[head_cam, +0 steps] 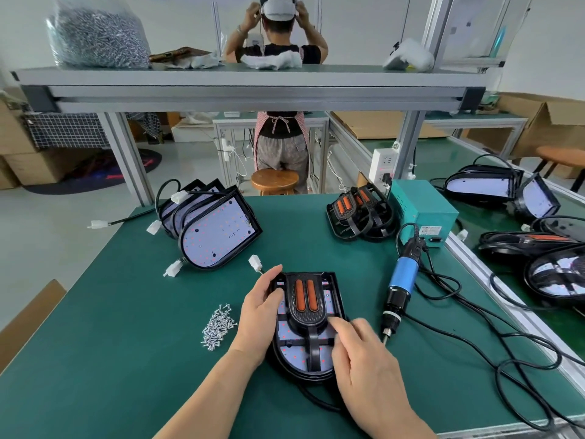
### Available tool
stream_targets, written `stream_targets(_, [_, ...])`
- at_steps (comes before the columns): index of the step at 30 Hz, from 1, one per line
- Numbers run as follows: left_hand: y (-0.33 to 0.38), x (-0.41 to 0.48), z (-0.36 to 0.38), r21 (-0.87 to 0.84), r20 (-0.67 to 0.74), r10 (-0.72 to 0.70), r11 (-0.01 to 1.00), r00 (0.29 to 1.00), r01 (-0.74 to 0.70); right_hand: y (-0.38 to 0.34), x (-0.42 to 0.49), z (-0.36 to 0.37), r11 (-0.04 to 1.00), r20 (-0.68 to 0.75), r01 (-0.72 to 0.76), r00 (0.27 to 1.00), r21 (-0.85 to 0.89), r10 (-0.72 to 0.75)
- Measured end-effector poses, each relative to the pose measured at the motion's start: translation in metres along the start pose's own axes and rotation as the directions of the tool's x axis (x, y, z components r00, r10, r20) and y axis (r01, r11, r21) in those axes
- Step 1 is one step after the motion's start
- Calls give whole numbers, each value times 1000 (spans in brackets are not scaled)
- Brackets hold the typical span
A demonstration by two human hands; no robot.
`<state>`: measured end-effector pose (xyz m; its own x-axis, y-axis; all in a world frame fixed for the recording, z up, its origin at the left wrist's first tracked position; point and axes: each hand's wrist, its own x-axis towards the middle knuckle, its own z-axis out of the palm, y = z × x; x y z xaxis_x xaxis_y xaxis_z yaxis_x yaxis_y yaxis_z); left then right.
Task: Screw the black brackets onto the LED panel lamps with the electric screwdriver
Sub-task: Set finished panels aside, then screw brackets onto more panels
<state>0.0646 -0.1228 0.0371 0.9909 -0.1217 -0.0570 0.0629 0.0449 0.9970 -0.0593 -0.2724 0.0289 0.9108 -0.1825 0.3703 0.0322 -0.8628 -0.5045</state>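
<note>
1. We take the LED panel lamp [286, 339] under the hands as our landmark. It lies flat on the green table [126, 312], with its rounded end towards the camera.
2. A black bracket [305, 315] with two orange strips sits on top of the lamp.
3. The left hand [258, 315] grips the lamp's far left corner, thumb on top and fingers curled over the edge.
4. The right hand [364, 353] rests with bent fingers on the bracket's right side. The fingertips are blurred, so we cannot tell whether they grip or merely touch.
5. Right of the lamp, the electric screwdriver [400, 286] lies on the table with no hand on it, bit pointing towards the camera. Its black cables [474, 315] loop further right.
6. Left of the lamp, near the left wrist, is a small heap of screws [218, 326].
7. Beyond the lamp to the left leans a stack of lamps [215, 229], with a white connector [254, 263] just off the lamp's far left corner.
8. Beyond it to the right lie stacked brackets [361, 213] beside a teal power box [424, 210].
9. Far behind the lamp, past the table's edge, a person [280, 134] stands with their back to us.
</note>
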Motion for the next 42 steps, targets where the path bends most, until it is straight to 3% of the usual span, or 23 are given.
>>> stream_targets(4, [-1, -2, 1, 7, -5, 4, 1000, 1000, -4, 3, 1, -2, 986, -31, 144, 989, 82, -142])
stream_targets(7, [-1, -4, 1, -8, -16, 3, 1000, 1000, -3, 0, -2, -3, 947, 78, 320, 944, 30, -321])
stream_targets(10, [1, -7, 3, 28, -71, 23, 999, 997, -22, 1, -1, -1, 949, 77, 316, 945, 26, -317])
stream_targets(14, [9, -10, 0, 247, -246, 156, 965, 957, -94, 2, 0, -1, 948, 72, 317, 945, 35, -319])
stream_targets(17, [18, 1, -21, 645, -281, 348, 759, 895, -92, 2, -1, 0, 955, 76, 292, 952, 47, -295])
stream_targets(19, [22, 10, -42, 828, -255, 299, 559, 920, 48, 2, -1, 0, 955, 76, 294, 952, 46, -296])
stream_targets(21, [24, 15, -59, 875, -272, 172, 453, 947, 169, 3, -1, 0, 952, 64, 303, 950, 38, -305])
stream_targets(25, [21, 17, -75, 840, -304, 57, 487, 951, 239, 2, -1, 0, 955, 62, 293, 954, 36, -295])
stream_targets(28, [21, 16, -78, 861, -284, 47, 451, 958, 234, 2, -1, 0, 958, 66, 283, 956, 51, -286])
stream_targets(32, [22, 16, -75, 913, -251, 56, 344, 966, 217, 2, -1, 0, 960, 70, 272, 959, 63, -276])
stream_targets(37, [23, 20, -68, 974, -198, 93, 128, 976, 185, 2, -1, -1, 961, 76, 269, 959, 67, -274])
stream_targets(42, [28, 21, -64, 984, -174, 80, 55, 981, 170, 0, -1, -1, 959, 61, 273, 959, 70, -277])
